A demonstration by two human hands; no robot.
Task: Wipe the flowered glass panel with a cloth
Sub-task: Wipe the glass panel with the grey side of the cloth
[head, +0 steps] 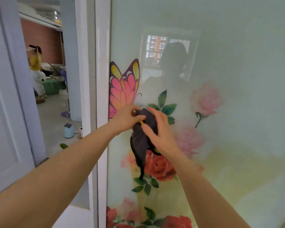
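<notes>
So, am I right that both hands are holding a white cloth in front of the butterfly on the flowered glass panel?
Not quite: the head view shows the cloth is dark grey, not white. Both hands, left and right, do hold it by the butterfly on the flowered glass panel.

Two hands (127, 118) (161, 130), one cloth (141, 142), one panel (220, 46), one butterfly (123, 89); perhaps six roses (160, 167), lower ones cropped at six o'clock.

This looks like a lived-in home: a white-framed sliding glass panel (220, 79) printed with roses and a butterfly, and a doorway (56, 96) onto a room with a floor fan (62, 74) and a small appliance (69, 130).
</notes>
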